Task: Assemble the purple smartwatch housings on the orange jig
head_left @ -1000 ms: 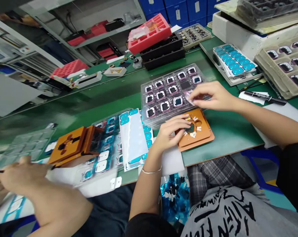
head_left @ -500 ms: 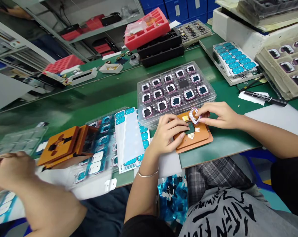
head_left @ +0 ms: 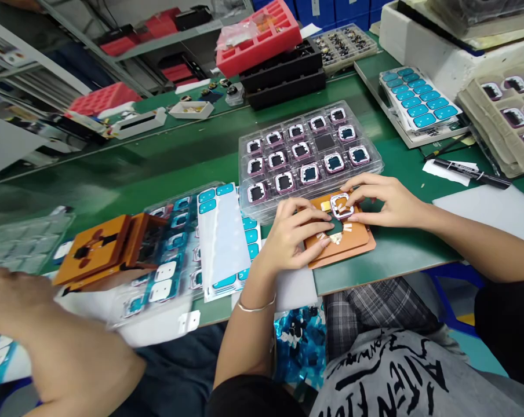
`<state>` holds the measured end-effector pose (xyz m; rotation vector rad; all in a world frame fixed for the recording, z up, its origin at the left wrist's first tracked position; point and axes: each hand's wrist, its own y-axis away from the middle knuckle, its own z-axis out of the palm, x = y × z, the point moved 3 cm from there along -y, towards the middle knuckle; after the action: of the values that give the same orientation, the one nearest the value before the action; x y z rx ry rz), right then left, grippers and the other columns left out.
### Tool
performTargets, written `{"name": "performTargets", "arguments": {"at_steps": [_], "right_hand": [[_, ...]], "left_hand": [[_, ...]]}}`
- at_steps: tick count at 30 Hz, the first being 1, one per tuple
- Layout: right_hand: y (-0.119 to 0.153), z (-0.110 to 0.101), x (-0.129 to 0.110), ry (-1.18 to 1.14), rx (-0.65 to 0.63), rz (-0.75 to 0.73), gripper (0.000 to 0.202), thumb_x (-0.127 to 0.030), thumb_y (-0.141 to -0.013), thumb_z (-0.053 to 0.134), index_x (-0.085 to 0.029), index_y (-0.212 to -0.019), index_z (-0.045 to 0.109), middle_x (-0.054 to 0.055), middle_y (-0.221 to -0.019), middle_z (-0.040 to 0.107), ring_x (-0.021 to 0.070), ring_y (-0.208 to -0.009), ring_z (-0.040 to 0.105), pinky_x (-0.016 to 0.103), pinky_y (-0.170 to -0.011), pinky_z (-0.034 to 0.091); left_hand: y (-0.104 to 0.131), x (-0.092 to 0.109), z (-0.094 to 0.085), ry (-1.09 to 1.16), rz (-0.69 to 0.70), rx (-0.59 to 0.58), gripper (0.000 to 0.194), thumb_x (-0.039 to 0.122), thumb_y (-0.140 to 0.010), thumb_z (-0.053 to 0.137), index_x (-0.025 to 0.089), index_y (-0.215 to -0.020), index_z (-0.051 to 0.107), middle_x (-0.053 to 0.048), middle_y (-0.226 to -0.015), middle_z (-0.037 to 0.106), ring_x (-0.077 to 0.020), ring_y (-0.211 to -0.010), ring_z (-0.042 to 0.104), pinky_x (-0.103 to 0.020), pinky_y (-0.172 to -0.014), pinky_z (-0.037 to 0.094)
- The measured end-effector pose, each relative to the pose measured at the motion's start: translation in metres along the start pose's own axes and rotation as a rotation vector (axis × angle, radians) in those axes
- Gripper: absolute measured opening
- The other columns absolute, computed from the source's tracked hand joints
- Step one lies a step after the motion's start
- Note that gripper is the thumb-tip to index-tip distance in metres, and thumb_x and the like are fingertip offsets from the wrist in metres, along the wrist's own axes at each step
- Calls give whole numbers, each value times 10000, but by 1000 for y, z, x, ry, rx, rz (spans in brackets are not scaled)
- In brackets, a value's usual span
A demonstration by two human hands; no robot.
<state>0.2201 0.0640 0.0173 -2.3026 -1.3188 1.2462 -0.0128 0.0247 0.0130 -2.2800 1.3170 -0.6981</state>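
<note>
An orange board (head_left: 358, 236) lies at the table's front edge, with a dark green pad (head_left: 337, 227), a yellow piece (head_left: 326, 206) and small white pieces (head_left: 348, 227) on it. My right hand (head_left: 379, 202) holds a pink-and-white square frame (head_left: 342, 206) by its right side, low over the board's upper part. My left hand (head_left: 293, 231) rests on the board's left side, fingers spread, the fingertips on the green pad. Whether a small part is under those fingertips cannot be seen. Behind the board stands a clear tray (head_left: 312, 184) of similar frames.
Blue sticker sheets (head_left: 225, 231) and an orange block fixture (head_left: 97, 249) lie to the left, near a co-worker's arm (head_left: 71, 341). Red (head_left: 258, 37) and black trays (head_left: 283, 87) stand behind. On the right are a marker (head_left: 470, 174) and a beige tray (head_left: 503, 136).
My right hand has turned the pink-and-white frame from tilted to nearly flat over the board. My left hand has stayed almost in place. The view has shifted slightly.
</note>
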Motion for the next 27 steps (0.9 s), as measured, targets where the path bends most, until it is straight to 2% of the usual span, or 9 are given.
{"name": "performTargets", "arguments": {"at_steps": [3, 6, 8, 13, 20, 24, 27], "right_hand": [[1, 1, -1, 5, 6, 37, 150, -341, -900, 748, -217, -984, 756, 103, -1242, 728, 268, -1106, 693, 465, -992, 526], [1, 5, -7, 32, 37, 35, 132, -356, -877, 768, -235, -928, 777, 72, -1195, 759, 259, -1002, 684, 470, -927, 527], [0, 12, -12, 38, 44, 16, 139, -368, -870, 782, -236, -909, 788, 66, -1171, 769, 259, -987, 648, 460, -886, 523], [0, 25, -16, 46, 31, 30, 157, -357, -854, 817, -217, -923, 801, 72, -1174, 770, 269, -1022, 589, 467, -897, 497], [1, 26, -14, 28, 11, 58, 172, -339, -842, 830, -209, -953, 810, 63, -1183, 768, 254, -1045, 557, 439, -933, 500], [2, 28, -11, 10, 3, 82, 121, -321, -837, 822, -213, -889, 811, 61, -1156, 775, 269, -1052, 552, 456, -926, 490], [2, 29, -9, 16, -28, 122, 126, -336, -828, 819, -229, -893, 801, 57, -1139, 775, 284, -1076, 559, 483, -942, 460]], "left_hand": [[0, -1, -2, -48, -27, 85, 188, 352, -979, 585, 243, -1047, 723, -45, -1092, 758, -246, -1014, 578, -447, -874, 454], [1, -5, -8, -139, -139, 256, 248, 451, -964, 634, 238, -1069, 703, -55, -1087, 738, -226, -978, 614, -423, -867, 483], [2, -6, -10, -153, -169, 315, 337, 530, -928, 677, 230, -1082, 691, -53, -1062, 729, -224, -968, 628, -414, -868, 492], [2, -5, -7, -97, -136, 217, 351, 511, -872, 755, 215, -1051, 697, -56, -1020, 728, -228, -943, 594, -414, -859, 502], [2, -4, -6, -85, -170, 152, 402, 560, -861, 748, 240, -1102, 715, -61, -1048, 739, -249, -966, 584, -451, -868, 505], [4, -7, -1, -20, -279, 88, 389, 595, -848, 755, 251, -1030, 739, -53, -1051, 747, -253, -982, 577, -464, -889, 488], [6, -11, 2, 65, -356, 96, 417, 630, -828, 762, 254, -1006, 749, -50, -1047, 749, -246, -986, 591, -459, -900, 486]]}}
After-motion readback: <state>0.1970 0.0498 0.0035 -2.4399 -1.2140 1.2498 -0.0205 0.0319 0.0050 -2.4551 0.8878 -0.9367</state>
